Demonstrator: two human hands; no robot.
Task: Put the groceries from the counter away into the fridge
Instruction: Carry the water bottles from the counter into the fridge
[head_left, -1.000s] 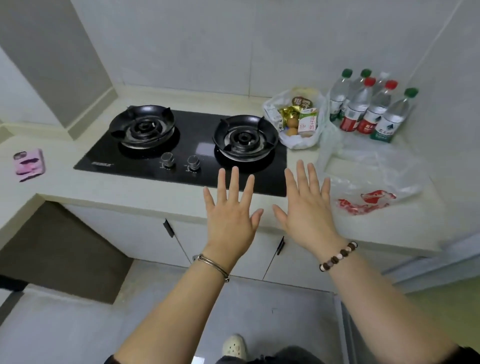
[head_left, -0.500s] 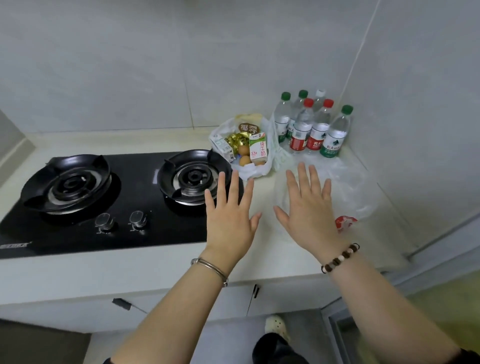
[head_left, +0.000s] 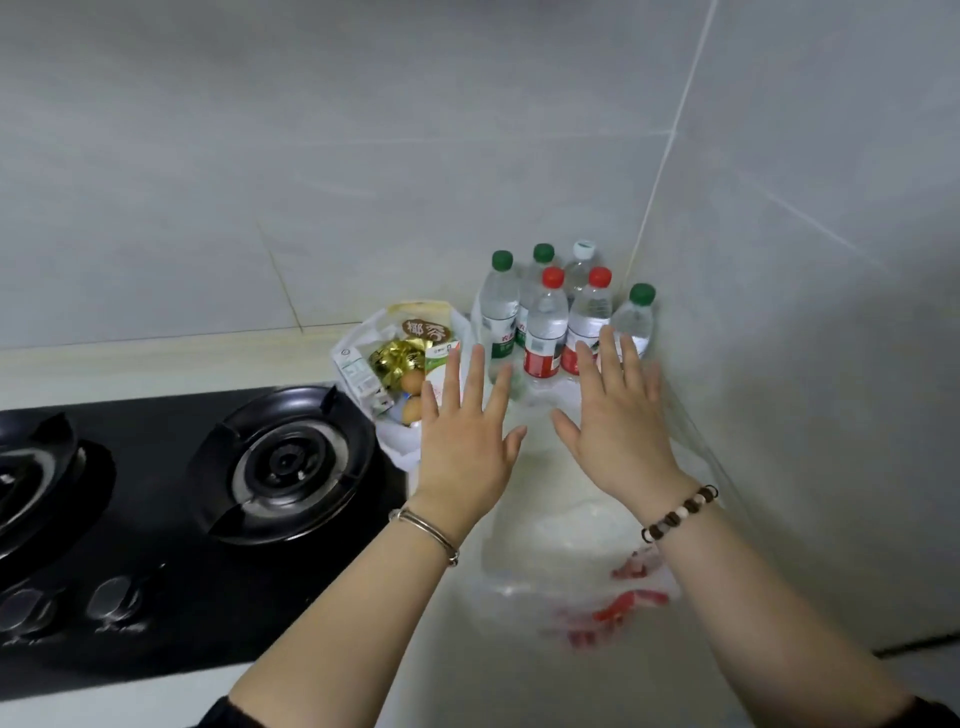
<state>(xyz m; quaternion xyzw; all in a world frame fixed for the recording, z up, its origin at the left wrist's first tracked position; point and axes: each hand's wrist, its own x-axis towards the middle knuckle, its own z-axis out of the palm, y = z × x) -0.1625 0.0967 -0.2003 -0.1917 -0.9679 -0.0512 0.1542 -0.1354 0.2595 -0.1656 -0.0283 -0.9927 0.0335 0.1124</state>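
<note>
Several water bottles (head_left: 545, 322) with green, red and white caps stand in the counter's back right corner. Left of them a white plastic bag of groceries (head_left: 400, 364) holds eggs, a gold packet and small cartons. My left hand (head_left: 465, 441) hovers flat, fingers spread, just in front of that bag, holding nothing. My right hand (head_left: 618, 426) is also flat and spread, its fingertips reaching the lower parts of the front bottles, holding nothing. The fridge is not in view.
A black gas hob (head_left: 156, 499) with two burners fills the counter's left side, its knobs near the front edge. A crumpled clear plastic bag with red print (head_left: 571, 561) lies under my right wrist. Tiled walls close the back and right.
The view has swung right and closer to the corner. Both hands, still flat and spread, have moved forward from the counter's front edge to the bag and bottles.
</note>
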